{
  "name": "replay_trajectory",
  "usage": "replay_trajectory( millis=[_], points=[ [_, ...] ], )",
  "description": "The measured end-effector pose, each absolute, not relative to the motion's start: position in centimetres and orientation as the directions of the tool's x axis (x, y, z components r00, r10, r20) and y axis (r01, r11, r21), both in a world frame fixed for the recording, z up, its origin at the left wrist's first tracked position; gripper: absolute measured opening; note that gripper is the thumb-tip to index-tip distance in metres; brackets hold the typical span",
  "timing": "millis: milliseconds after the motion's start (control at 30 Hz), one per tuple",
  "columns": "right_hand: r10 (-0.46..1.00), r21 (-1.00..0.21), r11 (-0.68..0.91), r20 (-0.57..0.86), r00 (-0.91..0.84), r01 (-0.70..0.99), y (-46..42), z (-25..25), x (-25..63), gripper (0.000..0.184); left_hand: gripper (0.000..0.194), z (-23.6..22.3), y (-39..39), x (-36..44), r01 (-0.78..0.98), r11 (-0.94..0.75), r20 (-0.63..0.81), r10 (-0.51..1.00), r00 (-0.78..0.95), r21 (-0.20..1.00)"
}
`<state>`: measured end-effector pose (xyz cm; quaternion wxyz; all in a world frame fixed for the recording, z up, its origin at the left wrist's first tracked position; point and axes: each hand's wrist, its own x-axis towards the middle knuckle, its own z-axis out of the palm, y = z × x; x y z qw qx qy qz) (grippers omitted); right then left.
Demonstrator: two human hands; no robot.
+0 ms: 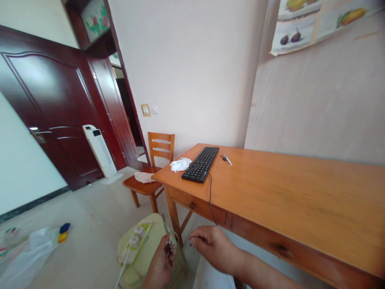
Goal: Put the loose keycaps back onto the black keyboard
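Note:
My left hand is low in the view, closed round a thin metal tool that points upward. My right hand is just beside it, fingers curled in a pinch, with a small dark tip showing at the fingertips. The black cable of the keyboard hangs off the desk's front edge and runs down into this hand. The keyboard lies on the left end of the wooden desk. Both hands hover over a pale green seat bearing a white power strip.
A crumpled white cloth and a small tool lie by the keyboard. A wooden chair with a cloth on it stands at the desk's left end. A white tower heater stands by the dark door. A plastic bag lies on the floor.

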<state>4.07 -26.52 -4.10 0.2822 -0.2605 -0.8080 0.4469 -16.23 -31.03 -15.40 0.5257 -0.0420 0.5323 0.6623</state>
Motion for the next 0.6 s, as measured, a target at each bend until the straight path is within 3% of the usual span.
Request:
replay_trajectory(
  millis=[167, 400, 600],
  points=[
    [0.708, -0.924, 0.369, 0.207, -0.676, 0.103, -27.3, -3.6, 4.5, 0.023, 0.033, -12.9, -32.2, -13.5, -0.696, -0.034, -0.429, 0.766, -0.479, 0.717],
    [0.776, -0.979, 0.157, 0.206, -0.596, -0.133, -27.4, -2.0, 4.7, 0.023, 0.055, -10.3, -32.2, -9.5, -0.429, -0.139, -0.114, 0.851, -0.513, 0.893],
    [0.823, -0.959, 0.002, 0.162, -0.544, -0.282, -27.2, -0.5, 5.4, 0.027, 0.057, -7.0, -31.2, -5.8, -0.333, -0.175, 0.008, 0.894, -0.448, 0.927]
  ],
)
